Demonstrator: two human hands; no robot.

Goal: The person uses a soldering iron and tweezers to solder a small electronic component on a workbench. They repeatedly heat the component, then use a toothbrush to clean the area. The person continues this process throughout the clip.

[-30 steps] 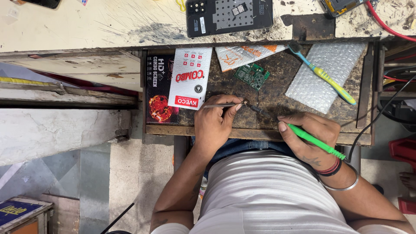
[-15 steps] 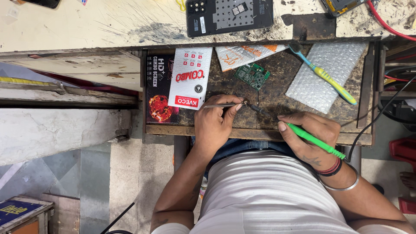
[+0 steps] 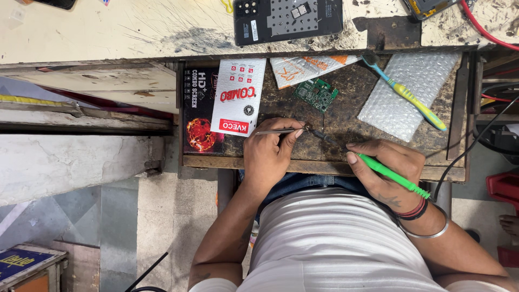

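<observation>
Tweezers (image 3: pixel 278 131): thin metal pair, lying nearly level across the dark wooden drawer top (image 3: pixel 346 116); the long axis runs left to right and the tips point right, toward the iron's tip.
Left hand (image 3: pixel 270 154): fingers pinched narrow around the tweezers, heel resting on the drawer's front edge.
Soldering iron (image 3: pixel 386 172): green handle, just right of the tweezers, slanting up-left so its dark tip meets the tweezers' points.
Right hand (image 3: pixel 389 165): fingers wrapped tight on the green handle, pen-fashion.
Progress: both tools are already down on one tiny spot; what sits between them is too small to tell, so I'd judge the joint mid-work, not finished.
Circuit board (image 3: pixel 316 93): green, just beyond the tweezers' tips, untouched.
Toothbrush (image 3: pixel 405 94): well right of the tweezers, on bubble wrap (image 3: pixel 408 116).
Boxes (image 3: pixel 221 105): left of the tweezers.
</observation>
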